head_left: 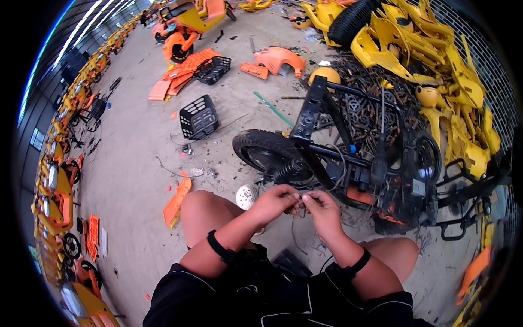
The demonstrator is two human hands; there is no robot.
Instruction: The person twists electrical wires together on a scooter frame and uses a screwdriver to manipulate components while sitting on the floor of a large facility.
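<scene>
My left hand (279, 202) and my right hand (322, 211) meet in front of my knees, fingertips pinched close together. Between them is a thin grey cable (295, 231), its loose length curving down below the fingers. The exact spot they grip is covered by the fingertips. Just beyond, a stripped black scooter frame (327, 153) lies on its side, with a black-tyred wheel (267, 155) at its left end. Loose wires (357, 217) hang out of the frame near my right hand. A white clog (247, 197) shows beside my left wrist.
A black plastic basket (199, 117) and an orange panel (178, 201) lie to the left. Chains and metal parts (362, 103) are heaped behind the frame, beside piled yellow panels (457, 92). Orange-yellow scooters (57, 201) line the left wall.
</scene>
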